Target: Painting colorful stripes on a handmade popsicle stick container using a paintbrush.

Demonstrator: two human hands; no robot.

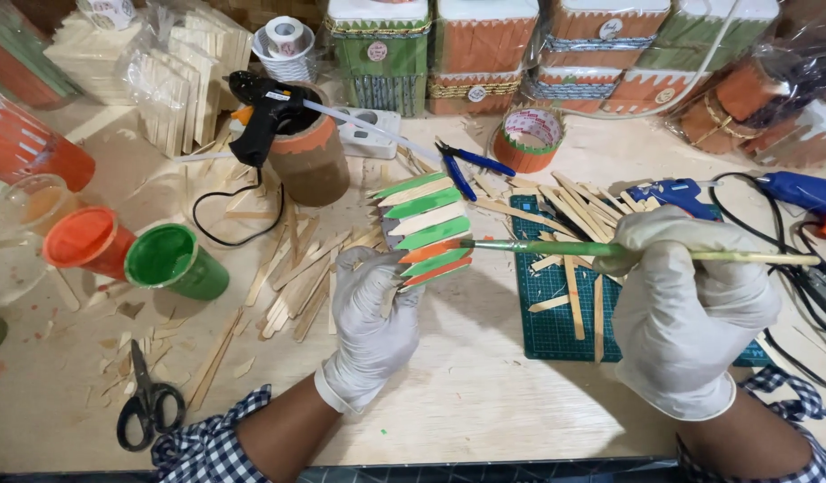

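My left hand [374, 315], in a white glove, holds up a small panel of pointed craft sticks [424, 225] painted green, orange and bare wood. My right hand [686, 304], also gloved, grips a long paintbrush [556, 248] with a green handle. The brush tip touches an orange stick near the panel's lower edge. A green paint cup [174, 260] and an orange paint cup [88, 240] stand at the left of the wooden table [485, 394].
Loose craft sticks [292, 273] lie scattered around a green cutting mat [549, 322]. Black scissors [146, 401] lie front left. A black glue gun [263, 112] rests on a brown can, blue glue guns [802, 192] at right, blue pliers [462, 165], tape roll [529, 139], decorated boxes behind.
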